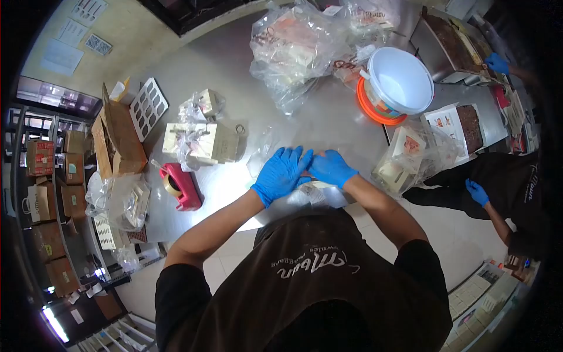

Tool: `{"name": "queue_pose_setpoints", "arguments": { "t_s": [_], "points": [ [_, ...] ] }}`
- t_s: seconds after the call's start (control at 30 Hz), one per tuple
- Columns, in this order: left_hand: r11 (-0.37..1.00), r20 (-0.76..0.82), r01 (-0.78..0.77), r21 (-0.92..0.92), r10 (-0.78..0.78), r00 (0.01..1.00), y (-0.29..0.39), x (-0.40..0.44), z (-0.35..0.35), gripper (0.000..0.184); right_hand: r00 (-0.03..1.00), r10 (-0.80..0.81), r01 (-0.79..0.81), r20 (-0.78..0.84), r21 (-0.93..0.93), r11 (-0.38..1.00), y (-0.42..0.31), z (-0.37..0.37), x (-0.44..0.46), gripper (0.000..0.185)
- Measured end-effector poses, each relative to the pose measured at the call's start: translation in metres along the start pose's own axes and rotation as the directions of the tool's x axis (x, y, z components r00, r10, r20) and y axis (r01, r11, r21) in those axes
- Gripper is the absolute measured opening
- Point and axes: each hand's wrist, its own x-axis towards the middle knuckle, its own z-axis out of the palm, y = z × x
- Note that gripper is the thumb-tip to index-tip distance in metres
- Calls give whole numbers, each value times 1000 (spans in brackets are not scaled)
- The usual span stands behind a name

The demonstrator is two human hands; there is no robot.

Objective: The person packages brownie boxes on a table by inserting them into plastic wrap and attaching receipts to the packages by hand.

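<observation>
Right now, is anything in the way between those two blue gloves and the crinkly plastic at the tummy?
Nothing visible is in the way: the left hand and right hand are right at the clear plastic. They hide part of it, so I can't see underneath.

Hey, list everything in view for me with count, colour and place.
Metal table: one, grey, centre
Plastic wrap: count unclear, clear, table's near edge
Tape dispenser: one, red, table's left
Open cardboard box: one, brown, table's left end
Panel with dark round spots: one, white, beside that box
Bagged cartons: at least three, cream, table's left and right
Plastic bags: several, clear, table's far side
Bucket: one, white, table's right
Round piece: one, orange, beneath bucket
Slab: one, brown, right
Shelved boxes: several, mostly brown, far left
Wall sheets: several, white, upper left
Co-worker: one, dark clothing, right
Apron: one, dark brown, bottom centre
Left hand: one, blue glove, near edge
Right hand: one, blue glove, beside left
</observation>
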Motion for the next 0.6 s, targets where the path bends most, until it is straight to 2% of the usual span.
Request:
{"name": "queue_pose_setpoints", "arguments": {
  "t_s": [0.03,0.07,0.1,0.13,0.17,0.2,0.23,0.27,0.3,0.33,0.37,0.4,0.43,0.47,0.5,0.53,0.57,0.6],
  "points": [
    [993,214,108,-56,-93,972,4,-7,4,39,1000,-10,10,14,7,1000,-1,7,0,26],
    [991,216,117,-58,-102,971,0,-12,12,39,999,-35,42,-40,179,983,3,11,4,25],
    [988,285,139,-73,-113,952,-13,-15,26,35,994,-47,79,-103,337,938,7,12,8,23],
    [983,352,160,-88,-120,928,-24,-15,35,32,993,-49,81,-104,332,940,6,12,11,23],
    [983,346,164,-88,-124,930,-33,-15,44,32,923,-60,124,-380,147,981,2,13,11,25],
    [982,329,118,-146,-64,942,-41,-14,50,31,777,-120,115,-618,-48,992,-2,14,11,26],
    [977,308,71,-202,-5,951,-45,-9,47,31,777,-129,121,-616,-56,991,-8,18,8,26],
    [983,454,103,-150,-24,890,-48,-5,44,27,757,-122,125,-642,-40,991,-16,23,2,27],
    [983,454,107,-150,-28,890,-48,-9,48,27,736,-107,128,-668,-18,992,-20,27,-1,29],
    [992,266,8,-127,26,964,-47,-12,53,23,735,-102,123,-670,-16,992,-17,32,3,29],
    [992,68,-90,-86,96,993,-44,-13,58,22,811,-83,67,-579,-49,997,-10,40,8,30],
    [986,-158,-110,-129,89,983,-31,-6,43,24,873,-54,10,-484,-93,996,-1,40,11,32],
    [990,-216,-31,-136,0,976,-20,-8,34,27,867,-38,-9,-496,-94,996,0,31,13,32],
    [982,-158,3,-188,-33,987,-13,-15,31,29,945,245,-120,-217,469,875,-6,21,13,33],
    [970,-107,21,-241,-48,993,-10,-22,29,33,926,340,-317,167,834,453,-8,11,12,34],
    [966,32,50,-255,-43,999,-15,-23,37,42,995,75,-33,-70,476,879,7,40,28,35],
    [972,94,86,-219,-66,993,-12,-18,39,45,970,29,71,-243,392,917,13,43,26,36],
    [976,168,91,-199,-58,984,-24,-27,65,44,990,70,-4,-121,479,878,16,39,28,30]
  ]
}}
